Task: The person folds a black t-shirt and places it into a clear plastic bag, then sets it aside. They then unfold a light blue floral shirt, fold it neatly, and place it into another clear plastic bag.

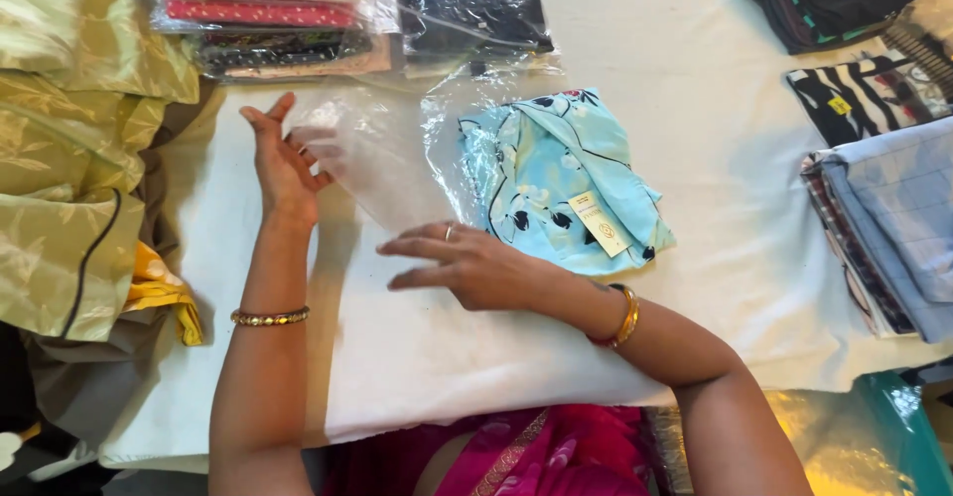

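A clothing shop or garment packing room.
On the white-covered desk (695, 109) lie folded garments: a tagged light blue floral garment (566, 183) in the middle, bagged stacks of clothes (268, 9) behind it, folded checked shirts (884, 228) at its right, shiny green fabric (69, 129) at its left.

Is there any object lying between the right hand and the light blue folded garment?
Nothing visible does. The right hand rests flat on the clear plastic bag, its fingers pointing left, and the light blue folded garment lies directly behind it, partly inside the bag's opening.
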